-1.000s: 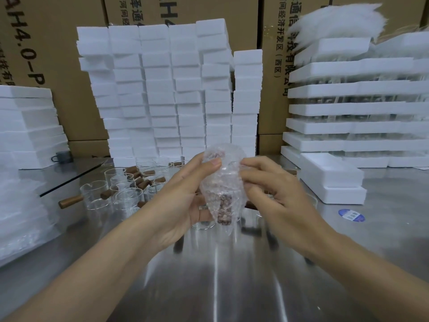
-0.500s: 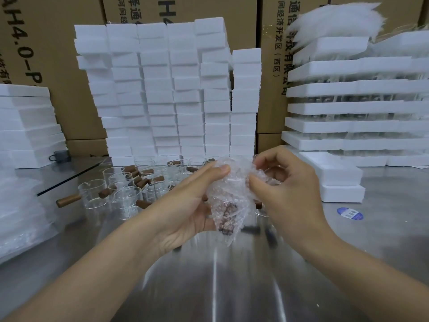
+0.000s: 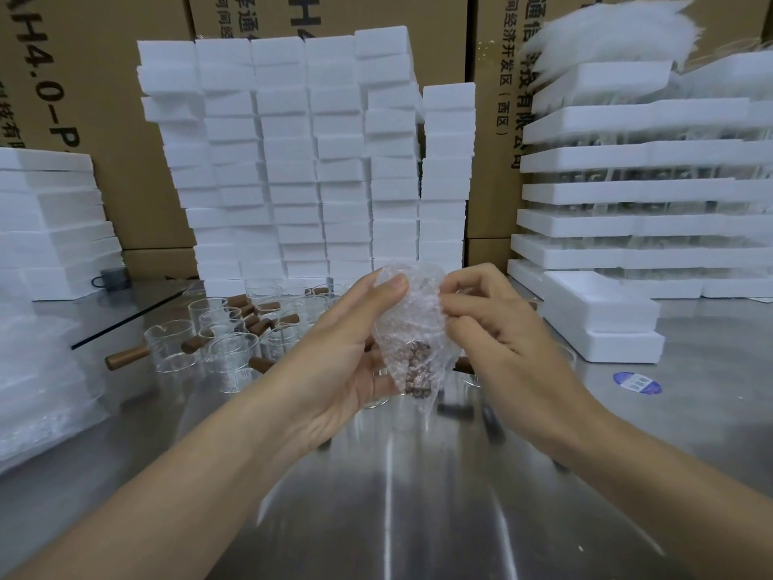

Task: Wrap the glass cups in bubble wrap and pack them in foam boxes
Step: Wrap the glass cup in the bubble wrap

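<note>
Above the shiny steel table (image 3: 418, 517), both the left hand (image 3: 334, 370) and right hand (image 3: 497, 341) are gripping a clear bubble-wrapped bundle (image 3: 412, 328), seemingly a brown-handled cup.

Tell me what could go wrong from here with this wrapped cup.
The bubble-wrapped cup is held above the steel table by the left hand and right hand alone; a slip could drop it. Its wrap hangs loose at the bottom and might unroll. Bare glass cups crowd just behind; it could fall among them.

Brown cardboard cartons (image 3: 104, 119) stacked behind, reflective steel tabletop (image 3: 418, 517), glass pane (image 3: 119, 316) lying at left
</note>
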A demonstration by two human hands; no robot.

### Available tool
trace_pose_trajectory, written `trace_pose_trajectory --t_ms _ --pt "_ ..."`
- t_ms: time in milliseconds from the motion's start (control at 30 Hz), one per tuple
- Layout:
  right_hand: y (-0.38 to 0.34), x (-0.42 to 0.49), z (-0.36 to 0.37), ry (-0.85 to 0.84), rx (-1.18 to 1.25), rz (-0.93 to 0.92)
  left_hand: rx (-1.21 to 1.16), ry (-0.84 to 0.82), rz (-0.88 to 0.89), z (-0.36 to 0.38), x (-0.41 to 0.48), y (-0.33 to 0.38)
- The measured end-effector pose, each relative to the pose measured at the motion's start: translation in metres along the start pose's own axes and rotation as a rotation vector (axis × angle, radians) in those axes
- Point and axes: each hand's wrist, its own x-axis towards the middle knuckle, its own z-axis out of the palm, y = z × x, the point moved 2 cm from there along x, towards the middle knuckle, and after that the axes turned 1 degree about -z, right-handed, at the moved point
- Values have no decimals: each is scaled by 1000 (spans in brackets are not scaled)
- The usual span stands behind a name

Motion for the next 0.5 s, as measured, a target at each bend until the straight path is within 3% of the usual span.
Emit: trace_pose_trajectory --t_ms 267,500 --pt "9 2 -3 235 193 77 67 -26 -1 4 -2 -1" --pt "24 7 -8 212 210 255 218 -206 -99 0 -4 -6"
